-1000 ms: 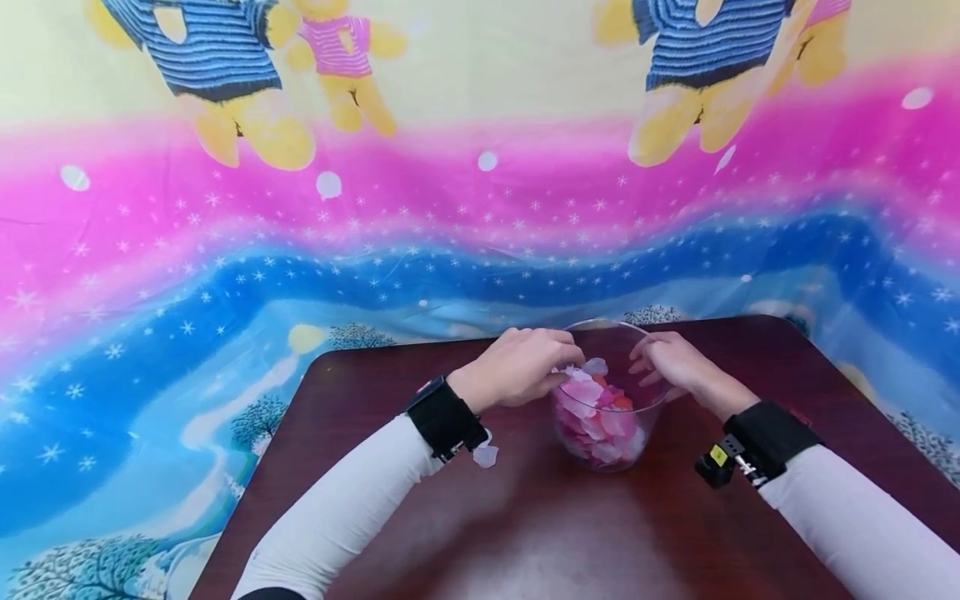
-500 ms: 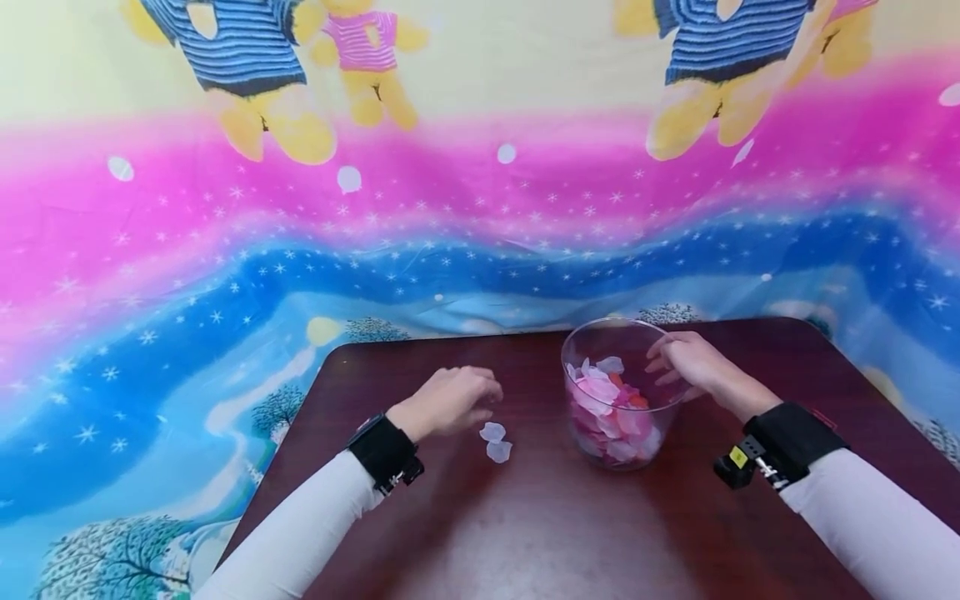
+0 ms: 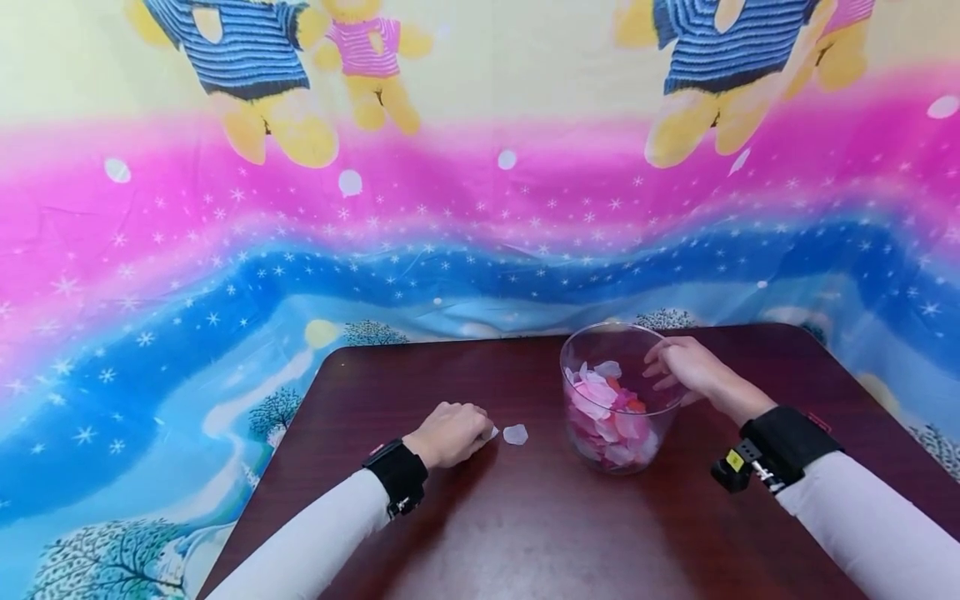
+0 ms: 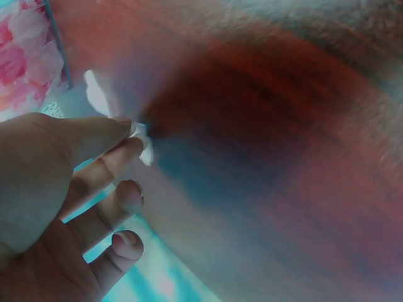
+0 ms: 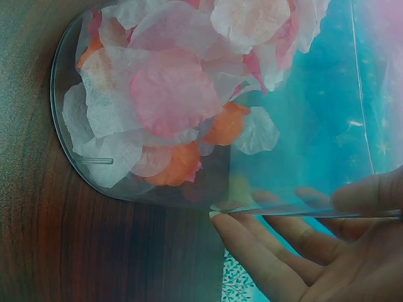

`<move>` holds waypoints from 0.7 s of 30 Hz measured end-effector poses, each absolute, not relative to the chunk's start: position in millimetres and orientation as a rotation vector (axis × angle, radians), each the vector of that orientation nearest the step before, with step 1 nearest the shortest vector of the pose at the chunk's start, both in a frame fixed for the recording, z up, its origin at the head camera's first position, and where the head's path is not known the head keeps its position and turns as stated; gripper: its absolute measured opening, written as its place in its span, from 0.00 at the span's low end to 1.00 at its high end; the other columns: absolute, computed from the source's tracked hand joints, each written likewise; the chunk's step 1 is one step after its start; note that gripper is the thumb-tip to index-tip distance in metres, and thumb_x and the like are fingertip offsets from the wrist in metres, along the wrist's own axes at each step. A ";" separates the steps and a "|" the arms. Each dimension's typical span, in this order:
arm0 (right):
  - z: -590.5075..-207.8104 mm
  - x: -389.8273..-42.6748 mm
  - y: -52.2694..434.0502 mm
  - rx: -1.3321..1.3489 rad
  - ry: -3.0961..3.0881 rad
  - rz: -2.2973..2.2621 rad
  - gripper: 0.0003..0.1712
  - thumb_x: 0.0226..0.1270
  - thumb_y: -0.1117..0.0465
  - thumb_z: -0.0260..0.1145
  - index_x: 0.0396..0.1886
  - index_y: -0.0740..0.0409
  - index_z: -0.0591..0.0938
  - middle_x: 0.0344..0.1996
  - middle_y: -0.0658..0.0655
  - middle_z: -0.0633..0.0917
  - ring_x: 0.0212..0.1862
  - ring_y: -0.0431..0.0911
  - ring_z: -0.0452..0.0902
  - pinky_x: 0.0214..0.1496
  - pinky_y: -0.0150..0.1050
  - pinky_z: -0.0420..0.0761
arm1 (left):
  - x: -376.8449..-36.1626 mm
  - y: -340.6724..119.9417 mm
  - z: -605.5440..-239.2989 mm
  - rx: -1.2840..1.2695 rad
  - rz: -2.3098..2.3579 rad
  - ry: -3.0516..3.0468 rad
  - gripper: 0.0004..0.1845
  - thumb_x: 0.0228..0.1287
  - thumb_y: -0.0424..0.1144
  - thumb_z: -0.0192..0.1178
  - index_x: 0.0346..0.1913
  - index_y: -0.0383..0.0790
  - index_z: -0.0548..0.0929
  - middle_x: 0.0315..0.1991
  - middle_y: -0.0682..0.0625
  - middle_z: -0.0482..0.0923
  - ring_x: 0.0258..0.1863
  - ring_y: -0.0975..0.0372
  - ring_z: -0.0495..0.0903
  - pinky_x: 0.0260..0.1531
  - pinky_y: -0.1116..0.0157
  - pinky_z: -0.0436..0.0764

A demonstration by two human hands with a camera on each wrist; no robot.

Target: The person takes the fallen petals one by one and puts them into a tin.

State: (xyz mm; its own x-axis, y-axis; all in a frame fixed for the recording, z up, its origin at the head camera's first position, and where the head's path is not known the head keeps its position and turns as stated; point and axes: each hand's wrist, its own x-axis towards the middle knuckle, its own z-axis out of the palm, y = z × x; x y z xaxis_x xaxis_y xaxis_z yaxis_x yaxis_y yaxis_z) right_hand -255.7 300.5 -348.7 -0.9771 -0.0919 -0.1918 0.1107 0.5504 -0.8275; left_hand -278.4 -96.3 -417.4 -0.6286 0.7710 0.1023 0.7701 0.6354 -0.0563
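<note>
My left hand (image 3: 450, 435) is low over the table, left of the clear container. In the left wrist view, its thumb and index finger pinch a white artificial petal (image 4: 145, 151); the other fingers are loosely bent. Just beyond the fingertips lies another whitish petal (image 3: 516, 434). A clear plastic container (image 3: 662, 427) stands upright, partly filled with pink, white and orange petals (image 3: 603, 408). At its right side near the rim, my right hand (image 3: 693, 368) grips the wall. The right wrist view shows thumb and fingers (image 5: 264, 251) about the clear wall.
A dark reddish-brown table (image 3: 570, 533) carries everything. Behind it hangs a printed cloth (image 3: 480, 200) with bears and snowflakes, close to the table's far edge. Black camera straps (image 3: 397, 475) sit on both wrists.
My left hand has moved from the container's rim leftward and down to the table, where it now pinches one of the two loose petals. The right hand stays at the container.
</note>
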 end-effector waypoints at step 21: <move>-347.2 -260.8 300.2 0.039 2.560 -1.404 0.28 0.75 0.61 0.39 0.65 0.72 0.71 0.61 0.74 0.78 0.58 0.67 0.79 0.39 0.50 0.85 | -267.6 15.0 -278.0 -1.517 -0.068 -2.405 0.07 0.71 0.43 0.65 0.47 0.50 0.90 0.41 0.57 0.84 0.37 0.66 0.83 0.29 0.72 0.76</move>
State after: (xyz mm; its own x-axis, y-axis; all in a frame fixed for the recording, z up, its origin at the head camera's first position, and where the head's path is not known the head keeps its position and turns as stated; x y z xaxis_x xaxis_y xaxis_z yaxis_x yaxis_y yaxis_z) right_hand -260.8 300.2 -347.2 -0.9752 -0.0825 -0.2053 0.1287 0.5432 -0.8297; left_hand -267.6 15.0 -278.0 -0.3995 0.8752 0.2728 0.8893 0.4422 -0.1166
